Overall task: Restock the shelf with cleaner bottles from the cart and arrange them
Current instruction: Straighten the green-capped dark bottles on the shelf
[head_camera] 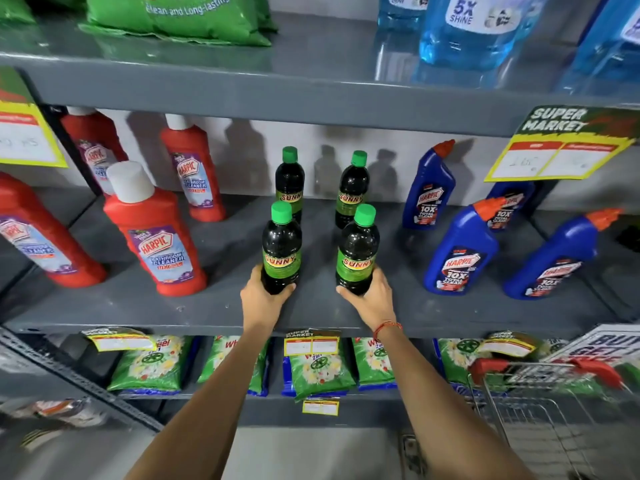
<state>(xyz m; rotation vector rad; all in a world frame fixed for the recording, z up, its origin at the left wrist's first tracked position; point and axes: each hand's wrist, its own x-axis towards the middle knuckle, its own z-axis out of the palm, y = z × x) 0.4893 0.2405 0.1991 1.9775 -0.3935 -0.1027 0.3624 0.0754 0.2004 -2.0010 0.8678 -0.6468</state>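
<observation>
At twelve o'clock a green detergent bag (180,19) lay on the upper board, with blue liquid bottles (467,32) at one o'clock. A yellow price card (557,157) marked "SUPER MARKET" hung at two o'clock, and another yellow card (27,140) at ten o'clock. Along the lower board, from seven to five o'clock, green washing-powder packets (322,372) stood in a row behind small yellow price tags (311,345).

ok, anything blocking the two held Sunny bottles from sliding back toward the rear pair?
Nothing visible. The left hand and right hand each hold a front bottle; bare shelf separates them from the rear bottles.
</observation>
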